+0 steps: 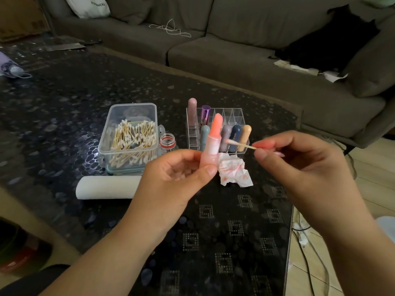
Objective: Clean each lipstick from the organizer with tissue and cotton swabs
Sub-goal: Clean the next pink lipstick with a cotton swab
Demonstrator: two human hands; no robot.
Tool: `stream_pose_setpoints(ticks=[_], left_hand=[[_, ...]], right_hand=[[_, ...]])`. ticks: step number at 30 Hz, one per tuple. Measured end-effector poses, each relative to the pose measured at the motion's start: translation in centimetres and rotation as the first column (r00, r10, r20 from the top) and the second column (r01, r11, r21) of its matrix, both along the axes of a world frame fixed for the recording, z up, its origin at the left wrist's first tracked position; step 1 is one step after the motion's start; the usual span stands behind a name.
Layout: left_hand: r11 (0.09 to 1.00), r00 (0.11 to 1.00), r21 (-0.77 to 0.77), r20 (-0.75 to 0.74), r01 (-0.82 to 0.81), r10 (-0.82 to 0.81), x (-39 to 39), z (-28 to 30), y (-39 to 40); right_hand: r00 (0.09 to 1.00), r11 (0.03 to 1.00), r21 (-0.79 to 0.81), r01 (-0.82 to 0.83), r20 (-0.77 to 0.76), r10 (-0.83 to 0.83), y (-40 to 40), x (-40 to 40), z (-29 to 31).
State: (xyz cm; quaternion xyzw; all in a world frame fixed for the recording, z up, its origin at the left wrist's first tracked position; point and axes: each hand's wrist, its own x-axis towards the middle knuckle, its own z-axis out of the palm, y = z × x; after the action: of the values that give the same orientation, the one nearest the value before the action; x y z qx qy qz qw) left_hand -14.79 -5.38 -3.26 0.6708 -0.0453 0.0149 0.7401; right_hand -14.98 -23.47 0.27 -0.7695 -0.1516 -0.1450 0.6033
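Two hands work above the dark glass table (245, 210); your left hand (171, 174) pinches the base of an uncapped coral lipstick (214, 135), thumb and fingers clamped round the tube, bullet upright above the fingertips; your right hand (299, 165) nips a cotton swab (240, 144) between thumb and forefinger, its pink-stained tip just beside the tube; a smeared tissue (234, 173) lies below your fingertips, the clear organizer (233, 116) beyond them with capped lipsticks; the swab box (128, 133) sits past your left fingers. Press too hard sideways and the soft bullet could likely snap or smear your fingers; a white bag (89, 6) on the sofa seems to read Starbucks, though blurred.
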Motion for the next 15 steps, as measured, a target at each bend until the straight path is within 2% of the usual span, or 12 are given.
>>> stream_pose_setpoints(ticks=[15], left_hand=[[0.999, 0.998, 0.035, 0.052, 0.042, -0.043, -0.31, 0.07, 0.15]], right_hand=[[1.0, 0.999, -0.037, 0.003, 0.023, -0.002, 0.15, 0.29, -0.05]])
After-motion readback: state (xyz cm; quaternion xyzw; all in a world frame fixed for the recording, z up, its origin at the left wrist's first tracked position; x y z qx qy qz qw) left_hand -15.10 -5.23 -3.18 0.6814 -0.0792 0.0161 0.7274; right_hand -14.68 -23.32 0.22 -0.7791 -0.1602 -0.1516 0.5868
